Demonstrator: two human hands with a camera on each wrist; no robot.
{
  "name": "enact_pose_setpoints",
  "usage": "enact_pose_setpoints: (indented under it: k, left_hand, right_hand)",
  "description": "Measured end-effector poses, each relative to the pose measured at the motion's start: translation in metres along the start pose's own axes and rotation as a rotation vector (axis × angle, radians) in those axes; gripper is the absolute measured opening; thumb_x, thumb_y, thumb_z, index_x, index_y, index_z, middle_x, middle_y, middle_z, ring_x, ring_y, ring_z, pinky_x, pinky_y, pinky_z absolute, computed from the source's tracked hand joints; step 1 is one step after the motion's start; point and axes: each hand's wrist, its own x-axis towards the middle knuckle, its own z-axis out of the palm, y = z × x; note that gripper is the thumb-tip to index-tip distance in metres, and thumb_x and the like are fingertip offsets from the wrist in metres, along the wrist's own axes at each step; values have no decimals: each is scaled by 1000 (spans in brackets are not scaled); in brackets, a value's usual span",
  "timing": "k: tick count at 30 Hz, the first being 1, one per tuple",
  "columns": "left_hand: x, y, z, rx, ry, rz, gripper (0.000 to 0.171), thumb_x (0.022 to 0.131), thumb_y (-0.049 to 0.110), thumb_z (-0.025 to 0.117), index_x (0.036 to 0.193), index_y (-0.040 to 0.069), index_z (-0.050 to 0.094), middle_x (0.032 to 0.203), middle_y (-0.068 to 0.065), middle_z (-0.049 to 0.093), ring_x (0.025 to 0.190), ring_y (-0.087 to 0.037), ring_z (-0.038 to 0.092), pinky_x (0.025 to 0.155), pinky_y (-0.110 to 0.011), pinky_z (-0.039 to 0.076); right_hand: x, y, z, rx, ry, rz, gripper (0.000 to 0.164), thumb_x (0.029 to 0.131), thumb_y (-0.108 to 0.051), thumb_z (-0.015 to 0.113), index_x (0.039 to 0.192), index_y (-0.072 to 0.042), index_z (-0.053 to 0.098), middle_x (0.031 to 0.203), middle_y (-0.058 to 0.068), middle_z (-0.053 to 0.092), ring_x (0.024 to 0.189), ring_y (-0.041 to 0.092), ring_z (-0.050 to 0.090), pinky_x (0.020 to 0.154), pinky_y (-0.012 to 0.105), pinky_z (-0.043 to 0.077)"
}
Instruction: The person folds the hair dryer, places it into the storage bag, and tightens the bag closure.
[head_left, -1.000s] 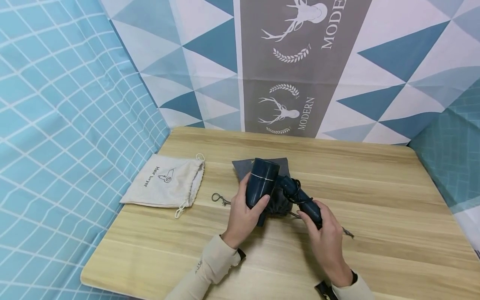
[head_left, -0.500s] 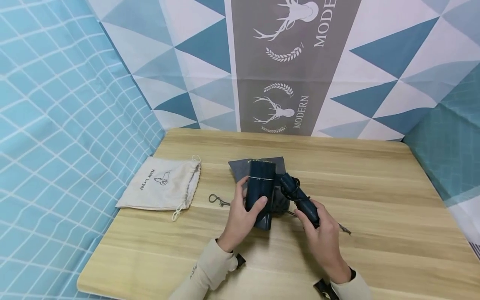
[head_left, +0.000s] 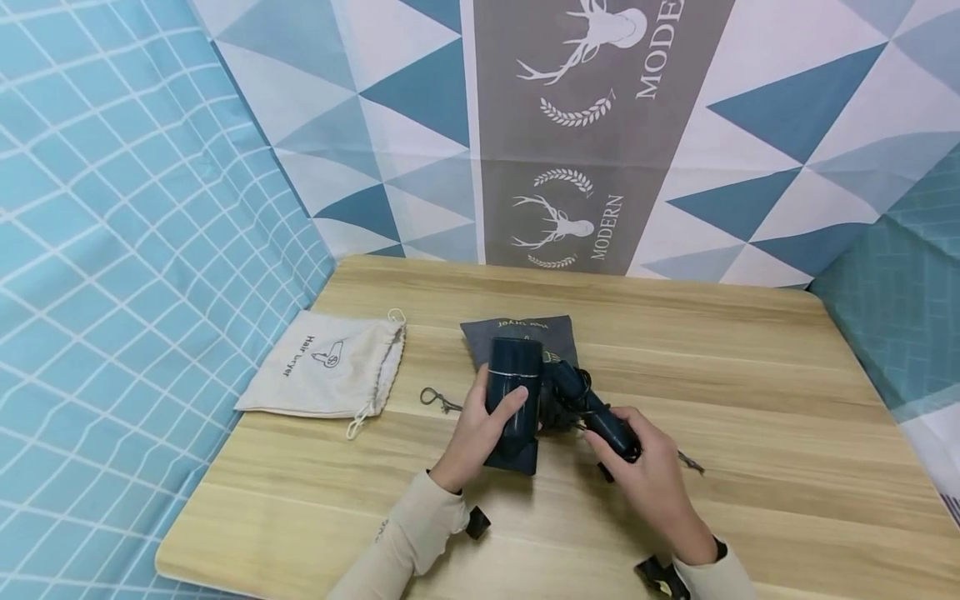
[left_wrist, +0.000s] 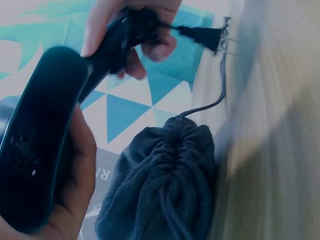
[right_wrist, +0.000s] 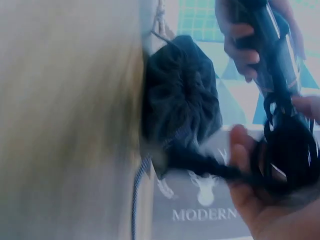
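Note:
A dark blue hair dryer (head_left: pixel 517 392) is held in both hands above the table. Its barrel lies in my left hand (head_left: pixel 472 437), thumb across the front. My right hand (head_left: pixel 645 458) grips the handle (head_left: pixel 600 421), around which a black cord is wound. From the cord hangs a plug (left_wrist: pixel 202 39), seen below the right hand in the left wrist view. Behind and partly hidden by the dryer, a dark grey drawstring pouch (head_left: pixel 561 333) with yellow lettering lies on the table. Its gathered mouth (left_wrist: pixel 175 145) faces me.
To the left lies a cream drawstring bag (head_left: pixel 300 362) printed "Hair Dryer". The grey pouch's cord loops (head_left: pixel 429 396) spread out on both sides. Wood-patterned table (head_left: pixel 750 400) runs beneath, with printed cloth (head_left: pixel 555 150) hanging behind and a blue gridded cloth (head_left: pixel 112 250) at the left.
The dryer's barrel has turned more upright and come slightly towards me, showing more of the pouch's lettering. The plug now shows beneath the right hand. Both hands keep their hold.

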Motion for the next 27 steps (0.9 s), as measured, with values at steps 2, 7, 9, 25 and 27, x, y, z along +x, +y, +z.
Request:
enact_pose_setpoints:
  k: [2, 7, 9, 25, 27]
  left_hand:
    - [1, 0, -2, -6, -33, -30, 49, 91, 26, 52, 134, 24, 29, 118, -13, 50, 90, -28, 61, 75, -41, 50]
    - [5, -10, -7, -75, -128, -77, 49, 90, 27, 54, 133, 26, 30, 116, -18, 50, 81, -36, 62, 71, -46, 50]
    - [6, -15, -10, -84, -164, -82, 53, 89, 25, 55, 134, 28, 28, 117, -18, 50, 81, -38, 62, 72, -46, 50]
    - [3, -27, 2, -204, -103, 22, 50, 89, 19, 55, 133, 21, 29, 113, -22, 51, 75, -34, 62, 68, -49, 50]
    - [3, -26, 2, -190, -90, 33, 50, 89, 19, 56, 132, 21, 30, 112, -22, 51, 75, -35, 62, 68, -50, 50]
  right_hand:
    - [0, 0, -3, 24, -64, 59, 40, 78, -34, 68, 113, -24, 52, 90, -2, 61, 69, 10, 57, 54, 24, 48]
    - [1, 1, -7, 283, -277, 190, 53, 85, -29, 61, 131, -29, 36, 87, 9, 62, 68, 20, 61, 57, 32, 50]
    - [2, 2, -8, 373, -355, 201, 48, 88, -25, 57, 132, -29, 36, 82, 15, 60, 62, 23, 60, 55, 34, 50]
    - [2, -27, -11, 403, -404, 95, 40, 95, -14, 44, 133, -12, 34, 71, 20, 54, 45, 22, 55, 44, 34, 48]
    - [0, -29, -7, 385, -374, 89, 40, 95, -15, 44, 133, -13, 34, 69, 17, 53, 45, 21, 54, 44, 33, 48]
